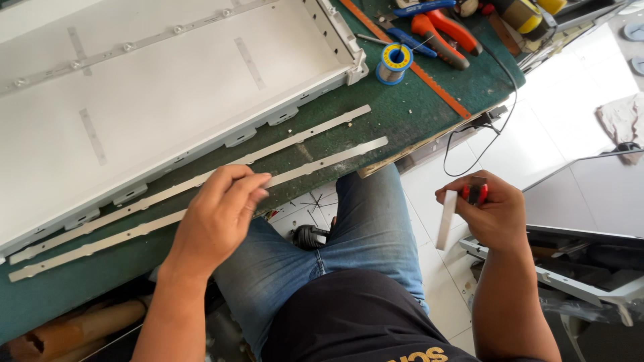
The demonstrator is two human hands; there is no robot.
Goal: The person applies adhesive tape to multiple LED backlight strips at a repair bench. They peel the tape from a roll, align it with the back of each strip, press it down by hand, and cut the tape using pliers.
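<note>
Two long white light strips (302, 137) lie side by side along the front of a green workbench (409, 114). My left hand (218, 214) rests on the nearer strip (329, 159), fingertips pinching its edge near the bench's front. My right hand (486, 211) hangs over the floor to the right, closed on a short white strip piece (446, 221) and a red-handled tool (475, 193). I sit with my blue-jeaned legs under the bench edge.
A large white panel tray (168, 87) fills the bench's back left. A solder spool (393, 62), orange-and-blue pliers (439, 33) and an orange ruler (429, 77) lie at the back right. A black cable (500, 114) hangs to the white tiled floor. A dark panel (590, 194) stands at right.
</note>
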